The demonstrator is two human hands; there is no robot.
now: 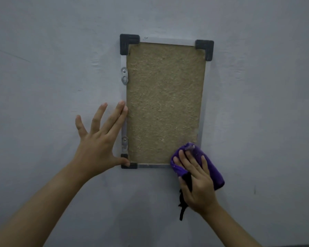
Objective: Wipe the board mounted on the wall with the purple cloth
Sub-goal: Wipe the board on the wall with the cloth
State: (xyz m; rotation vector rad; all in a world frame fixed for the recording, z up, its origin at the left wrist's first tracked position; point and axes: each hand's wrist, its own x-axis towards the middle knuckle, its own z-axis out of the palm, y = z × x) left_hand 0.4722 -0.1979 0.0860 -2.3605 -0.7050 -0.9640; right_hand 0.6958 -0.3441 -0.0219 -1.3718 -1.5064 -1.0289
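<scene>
A tall brown fibre board (164,104) in a thin metal frame with dark corner caps hangs on the grey wall. My right hand (197,180) presses a folded purple cloth (212,173) over the board's lower right corner, which the cloth hides. A black strip dangles under that hand. My left hand (100,138) lies flat with fingers spread against the wall at the board's lower left edge, fingertips on the frame and thumb on the bottom left corner cap.
Two metal hanger plates (124,75) sit on the frame's left side, one high and one low (124,143). The grey wall (257,104) surrounds the board on every side.
</scene>
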